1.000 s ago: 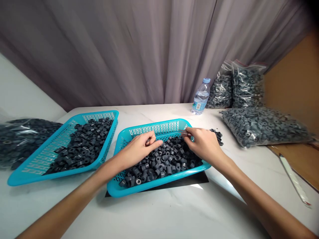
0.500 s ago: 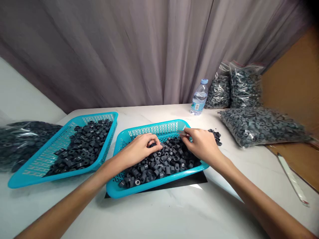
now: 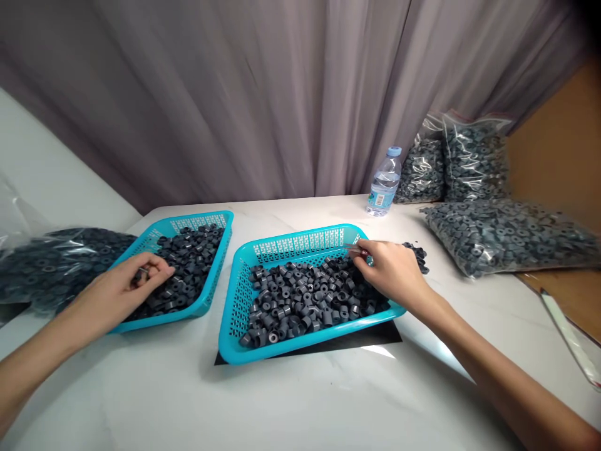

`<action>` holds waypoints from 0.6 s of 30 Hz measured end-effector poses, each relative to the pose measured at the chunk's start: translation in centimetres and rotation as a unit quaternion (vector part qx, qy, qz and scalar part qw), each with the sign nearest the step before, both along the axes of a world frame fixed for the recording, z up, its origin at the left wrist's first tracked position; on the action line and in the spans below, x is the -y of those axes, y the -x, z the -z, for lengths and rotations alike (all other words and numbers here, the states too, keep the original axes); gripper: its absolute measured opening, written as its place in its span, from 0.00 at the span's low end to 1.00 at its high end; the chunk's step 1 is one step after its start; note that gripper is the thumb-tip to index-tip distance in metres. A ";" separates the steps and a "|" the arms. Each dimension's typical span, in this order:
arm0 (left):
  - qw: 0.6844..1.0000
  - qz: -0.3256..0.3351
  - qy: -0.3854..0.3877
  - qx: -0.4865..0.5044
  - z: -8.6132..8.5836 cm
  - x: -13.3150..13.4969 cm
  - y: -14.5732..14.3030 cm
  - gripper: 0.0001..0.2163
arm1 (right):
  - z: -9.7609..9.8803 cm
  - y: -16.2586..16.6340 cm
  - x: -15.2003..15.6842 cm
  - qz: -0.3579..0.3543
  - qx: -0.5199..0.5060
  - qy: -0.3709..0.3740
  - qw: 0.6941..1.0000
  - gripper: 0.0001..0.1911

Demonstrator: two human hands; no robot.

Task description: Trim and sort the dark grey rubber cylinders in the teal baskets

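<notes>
The left hand [image 3: 123, 285], loosely curled, hovers over the left turquoise basket [image 3: 216, 275] of dark cylindrical spacers [image 3: 190, 266]; whether it holds one, I cannot tell. The right hand [image 3: 387, 266] pinches tweezers [image 3: 354, 250] over the right turquoise basket [image 3: 310, 339], tips best kept clear.

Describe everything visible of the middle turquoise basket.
The middle basket is turquoise and looks like plastic: roughly rectangular, with rounded corners, a smooth rim and perforated walls. It stands upright, slightly angled, over a flat black sheet on the white table. Small dark grey hollow pieces cover much of its floor. The right hand, holding a thin tool, hides part of its right end; whether they touch is unclear.
</notes>
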State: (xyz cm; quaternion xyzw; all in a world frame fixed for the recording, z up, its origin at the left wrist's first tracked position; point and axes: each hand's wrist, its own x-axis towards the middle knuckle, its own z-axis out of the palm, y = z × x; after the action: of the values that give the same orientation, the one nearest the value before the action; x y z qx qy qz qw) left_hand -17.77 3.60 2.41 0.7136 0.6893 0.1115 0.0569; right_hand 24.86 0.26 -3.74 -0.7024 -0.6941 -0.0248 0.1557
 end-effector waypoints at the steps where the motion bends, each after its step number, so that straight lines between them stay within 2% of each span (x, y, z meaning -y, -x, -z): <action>1: 1.000 0.019 0.001 -0.012 0.5 -0.3 0.9 0.17 | 0.0 0.0 0.0 0.005 0.001 0.000 1.000 0.13; 4: 0.994 0.084 -0.037 -0.054 1.7 -0.8 2.2 0.18 | 0.1 0.0 0.1 0.011 0.005 -0.003 1.000 0.15; 6: 0.989 0.089 -0.071 -0.097 2.0 -0.8 2.0 0.17 | 0.2 -0.1 0.1 0.009 0.006 -0.005 1.000 0.15; 10: 0.967 0.068 -0.137 -0.203 1.4 0.0 0.2 0.17 | 0.2 0.0 0.1 0.006 0.005 -0.005 1.000 0.14; 13: 0.944 0.079 -0.173 -0.269 0.7 0.5 -1.2 0.16 | 0.1 0.0 0.2 0.005 0.004 -0.003 1.000 0.14; 18: 0.947 0.098 -0.165 -0.258 0.6 -0.5 -1.9 0.16 | 0.0 0.0 0.2 -0.001 0.001 0.001 1.000 0.14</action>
State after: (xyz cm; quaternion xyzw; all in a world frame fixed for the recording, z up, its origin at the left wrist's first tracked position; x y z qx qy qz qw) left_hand -15.85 4.13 1.77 0.7812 0.5792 0.0298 -0.2312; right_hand 24.81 0.09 -3.73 -0.7021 -0.6946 -0.0246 0.1549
